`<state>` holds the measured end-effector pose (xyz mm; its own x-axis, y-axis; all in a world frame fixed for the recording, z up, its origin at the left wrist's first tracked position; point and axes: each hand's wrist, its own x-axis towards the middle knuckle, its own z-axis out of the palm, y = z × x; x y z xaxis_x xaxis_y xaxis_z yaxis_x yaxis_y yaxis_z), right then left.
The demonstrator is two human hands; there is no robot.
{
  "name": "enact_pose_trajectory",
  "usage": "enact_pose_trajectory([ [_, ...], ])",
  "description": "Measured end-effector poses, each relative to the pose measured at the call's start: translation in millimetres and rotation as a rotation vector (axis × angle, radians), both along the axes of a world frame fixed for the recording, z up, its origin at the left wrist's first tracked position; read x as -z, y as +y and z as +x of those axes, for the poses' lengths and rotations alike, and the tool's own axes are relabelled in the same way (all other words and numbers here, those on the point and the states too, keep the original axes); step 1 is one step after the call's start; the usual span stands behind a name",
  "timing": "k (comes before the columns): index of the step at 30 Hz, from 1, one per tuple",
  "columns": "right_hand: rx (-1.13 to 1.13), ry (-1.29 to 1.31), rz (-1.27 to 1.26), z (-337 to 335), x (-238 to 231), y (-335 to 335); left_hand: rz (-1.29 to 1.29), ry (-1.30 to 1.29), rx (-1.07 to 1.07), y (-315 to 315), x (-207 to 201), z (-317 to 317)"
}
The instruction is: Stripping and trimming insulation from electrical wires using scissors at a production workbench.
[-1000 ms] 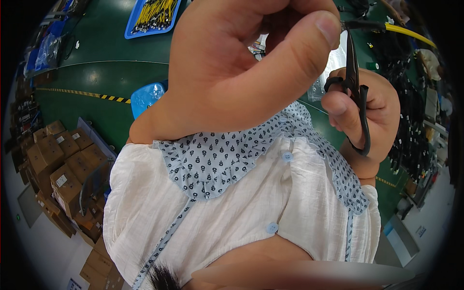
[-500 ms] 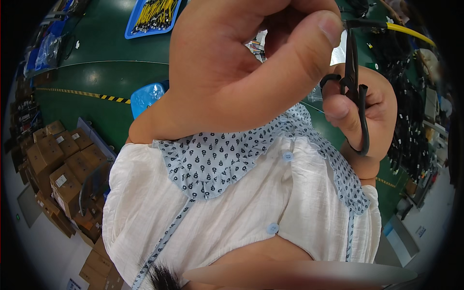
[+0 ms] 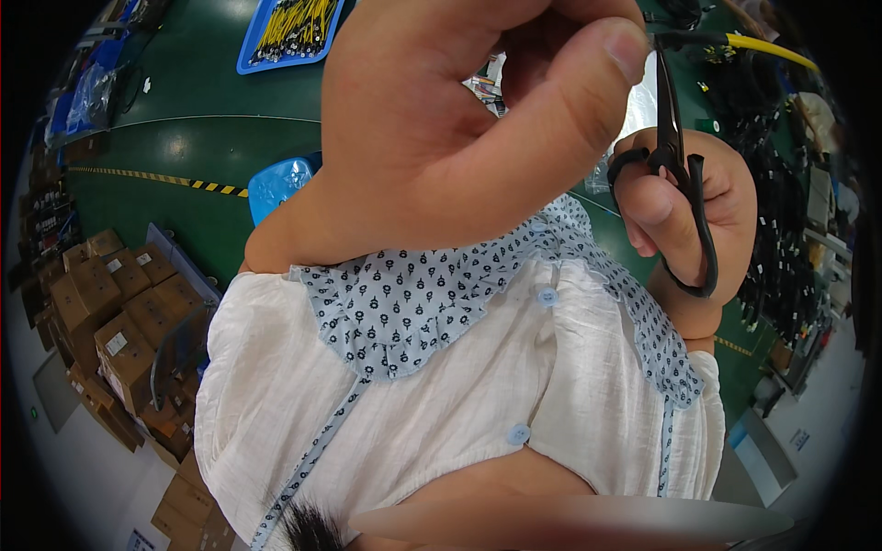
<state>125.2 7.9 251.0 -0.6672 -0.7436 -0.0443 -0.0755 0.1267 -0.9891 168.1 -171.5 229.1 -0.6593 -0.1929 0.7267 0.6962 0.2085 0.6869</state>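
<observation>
My left hand (image 3: 459, 138) is raised large in front of me, thumb and fingers pinched together. In that pinch sits the end of a yellow cable (image 3: 772, 50) with a black sleeve (image 3: 694, 40), running off to the right. My right hand (image 3: 684, 207) grips a pair of black-handled scissors (image 3: 670, 124) by the loops, thumb across the handle. The blades point upward, their tips at the black sleeve just right of my left thumb. Whether the tips touch the sleeve I cannot tell. The cable's very end is hidden by my left fingers.
A blue tray (image 3: 244, 61) of yellow cables lies on the green surface (image 3: 211, 92) at the far left. Behind my left wrist is a blue container (image 3: 266, 188) with clear plastic. Cardboard boxes (image 3: 124, 321) are stacked at left. Bundled black cables (image 3: 776, 239) hang at right.
The scissors' lower handle loop has swung outward to the right, and my right thumb has shifted with it. The cable has slid slightly left. My left hand has barely moved.
</observation>
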Motion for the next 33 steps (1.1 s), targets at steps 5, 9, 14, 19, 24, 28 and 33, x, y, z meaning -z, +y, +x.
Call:
enact_pose_trajectory([
  [5,0.003,0.051,-0.002,1.0,-2.0,-2.4,-0.275,0.057,-0.044,-18.2,6.9,-6.5],
  [9,0.013,0.171,0.026,-0.3,-1.1,-3.4,-0.285,0.051,-0.070,-18.4,6.8,-5.4],
  [14,0.003,0.164,0.062,-1.0,-2.0,-4.2,-0.343,0.059,-0.105,-18.0,4.6,-5.2],
  [19,0.003,0.118,0.062,-2.9,-0.1,-3.8,-0.032,-0.028,-0.055,-2.7,-1.9,0.7],
  [24,-0.016,0.132,0.058,-4.6,3.1,-2.7,-0.067,0.016,-0.045,-4.3,2.1,-2.5],
  [28,-0.018,0.110,0.040,-2.9,1.0,-3.8,-0.098,0.005,-0.011,-10.9,14.3,-8.1],
  [33,0.023,0.071,-0.022,0.7,4.2,-7.1,-0.132,-0.001,-0.030,-12.4,9.1,-4.8],
])
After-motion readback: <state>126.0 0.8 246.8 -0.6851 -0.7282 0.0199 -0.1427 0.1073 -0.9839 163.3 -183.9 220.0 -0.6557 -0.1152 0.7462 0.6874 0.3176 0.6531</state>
